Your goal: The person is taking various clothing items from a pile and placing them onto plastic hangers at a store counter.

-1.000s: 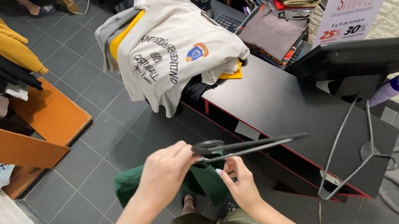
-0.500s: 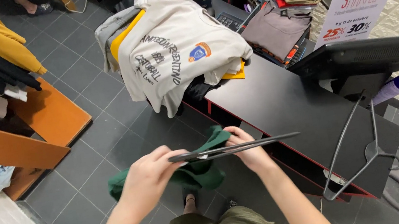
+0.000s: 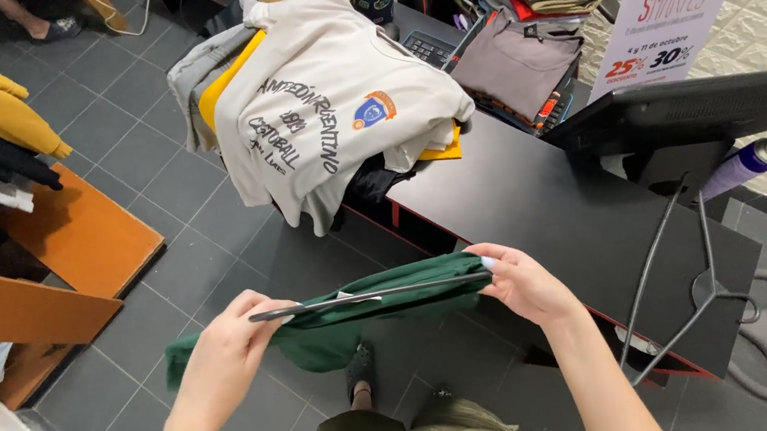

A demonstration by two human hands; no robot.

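Green cloth, a shirt (image 3: 339, 327), hangs over a black hanger (image 3: 370, 296) that I hold level above the grey tiled floor (image 3: 162, 277), just beside the black counter (image 3: 543, 213). My left hand (image 3: 228, 352) is closed on the hanger's one end, my right hand (image 3: 523, 281) pinches the other end and shirt.

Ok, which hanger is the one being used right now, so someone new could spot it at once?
Start at the black counter on the right and come down to its near corner, where both hands meet over the grey floor. The hanger is the thin dark bar held level between the left hand and right hand, against a green garment. The other hanger, on the counter, is bare.
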